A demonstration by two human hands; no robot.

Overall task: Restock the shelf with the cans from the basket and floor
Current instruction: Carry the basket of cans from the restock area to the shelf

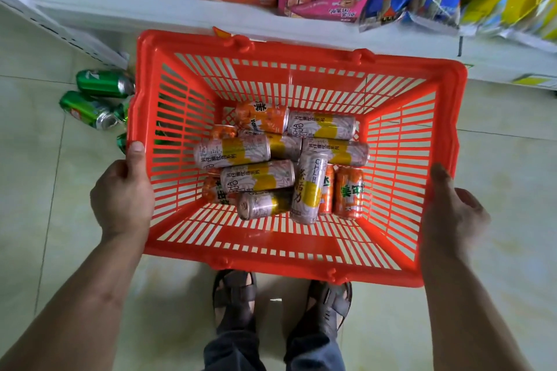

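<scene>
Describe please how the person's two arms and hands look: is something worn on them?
Both forearms are bare up to the picture's lower edge; no sleeve shows. The left hand and the right hand have no glove, ring, watch or bracelet visible. The left thumbnail is short and plain.

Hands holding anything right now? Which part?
Both grip the red basket by its side rims: left hand on the left rim, thumb over the top edge; right hand on the right rim.

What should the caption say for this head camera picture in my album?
Both hands, left and right, hold an orange basket of drink cans.
</scene>
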